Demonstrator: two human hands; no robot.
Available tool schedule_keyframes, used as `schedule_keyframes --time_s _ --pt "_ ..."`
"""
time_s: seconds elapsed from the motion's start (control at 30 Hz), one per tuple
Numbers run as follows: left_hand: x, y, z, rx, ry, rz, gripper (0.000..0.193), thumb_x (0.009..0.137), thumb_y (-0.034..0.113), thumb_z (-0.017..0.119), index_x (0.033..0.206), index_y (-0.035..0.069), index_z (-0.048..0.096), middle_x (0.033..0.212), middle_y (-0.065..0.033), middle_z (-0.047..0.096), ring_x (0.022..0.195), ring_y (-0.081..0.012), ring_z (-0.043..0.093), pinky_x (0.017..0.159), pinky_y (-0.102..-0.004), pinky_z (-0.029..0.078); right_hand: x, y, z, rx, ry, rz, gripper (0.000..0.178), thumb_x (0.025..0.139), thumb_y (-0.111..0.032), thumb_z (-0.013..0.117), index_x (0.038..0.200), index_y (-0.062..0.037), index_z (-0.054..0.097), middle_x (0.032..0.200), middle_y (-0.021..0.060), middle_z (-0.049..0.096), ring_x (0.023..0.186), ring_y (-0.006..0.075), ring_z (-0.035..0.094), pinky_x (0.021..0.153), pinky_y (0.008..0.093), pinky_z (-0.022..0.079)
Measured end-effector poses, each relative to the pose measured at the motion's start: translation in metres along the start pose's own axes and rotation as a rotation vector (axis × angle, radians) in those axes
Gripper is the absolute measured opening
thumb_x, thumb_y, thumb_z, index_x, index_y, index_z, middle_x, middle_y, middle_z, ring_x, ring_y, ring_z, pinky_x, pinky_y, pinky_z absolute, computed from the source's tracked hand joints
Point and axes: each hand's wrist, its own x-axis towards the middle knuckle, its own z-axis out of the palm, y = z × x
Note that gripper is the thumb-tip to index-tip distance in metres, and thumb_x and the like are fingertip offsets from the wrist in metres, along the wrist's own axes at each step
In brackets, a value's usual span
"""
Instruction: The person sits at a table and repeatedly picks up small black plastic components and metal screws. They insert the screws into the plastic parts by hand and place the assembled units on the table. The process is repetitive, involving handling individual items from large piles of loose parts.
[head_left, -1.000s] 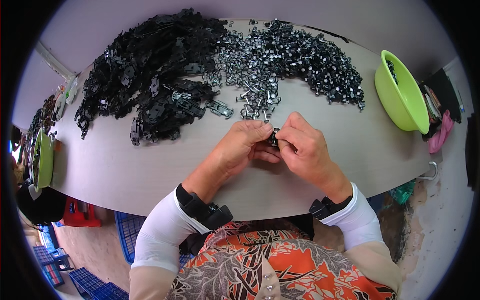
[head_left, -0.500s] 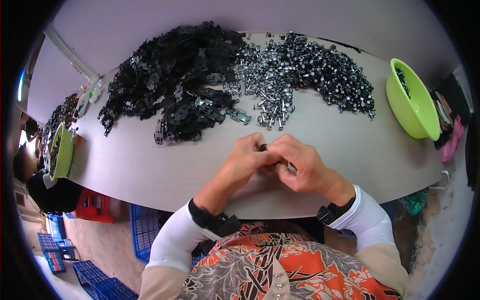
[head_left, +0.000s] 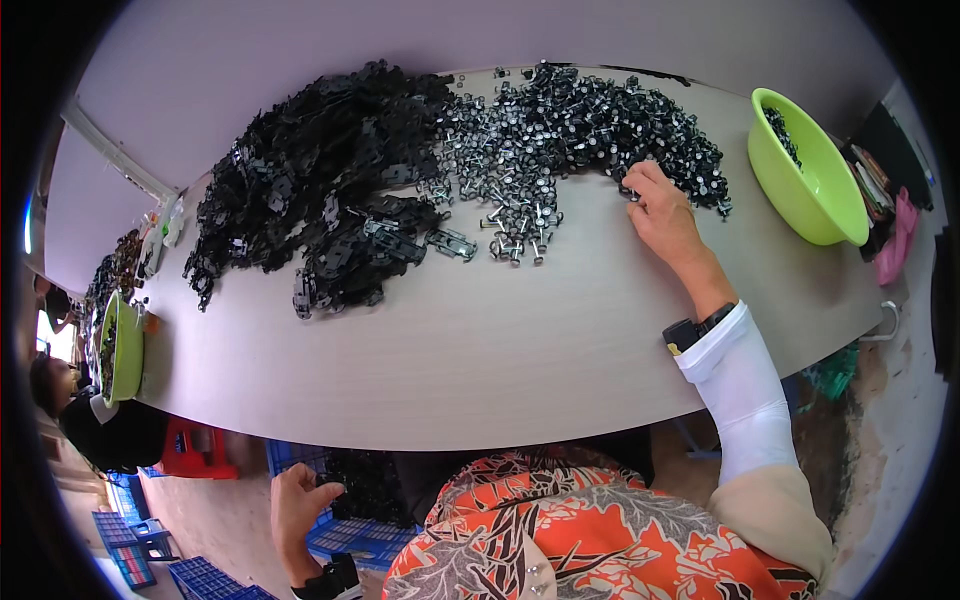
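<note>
My right hand reaches to the front edge of a heap of small metal parts with shiny round heads. Its fingers are pinched together, and what lies between the fingertips is too small to make out. Below the table's near edge, at the lower left, my left hand is apart from the table, thumb held away from its fingers, with nothing seen in it. Beside that hand is a blue plastic crate with a mass of black parts in it.
A large heap of flat black clips covers the table's far left, with silver pins alongside. A green basin stands at the right, another green basin at the left. Another person sits at far left near a red stool.
My hands, together over the table before, have parted. The right went forward to the metal heap; the left dropped down left beside the crate. The small dark thing between them is no longer seen.
</note>
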Motion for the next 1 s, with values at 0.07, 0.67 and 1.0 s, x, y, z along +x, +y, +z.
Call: schedule_keyframes --time_s 0.07,0.67,1.0 --pt "-0.004 0.008 -0.002 0.256 0.11 0.091 0.017 0.068 0.009 0.071 0.068 -0.004 0.059 0.059 -0.0053 0.059 0.051 -0.0095 0.055 0.049 -0.0249 0.045 0.002 -0.005 0.0 -0.021 -0.073 0.001 0.018 0.071 0.006 0.055 0.088 -0.001 0.057 0.094 0.0108 0.053 0.082 0.0324 0.059 0.073 0.0405 0.048" --pt "0.164 0.227 0.136 0.655 0.045 0.927 0.028 0.069 -0.001 0.06 0.096 0.001 0.065 0.095 -0.0162 0.062 0.095 -0.0355 0.059 0.078 -0.0429 0.046 0.01 -0.069 0.045 0.276 -0.094 -0.311 0.016 0.072 0.008 0.054 0.085 -0.0009 0.057 0.09 0.0118 0.055 0.078 0.0318 0.059 0.067 0.0405 0.047" --pt "0.141 0.227 0.15 -0.279 -0.293 0.713 0.008 0.081 0.004 0.06 0.089 0.003 0.062 0.073 -0.0003 0.06 0.069 -0.0103 0.059 0.064 -0.0257 0.047 -0.018 -0.044 0.004 0.367 -0.189 0.239 0.008 0.074 -0.003 0.061 0.08 0.0011 0.059 0.075 0.0081 0.059 0.06 0.0169 0.055 0.057 0.0304 0.044"
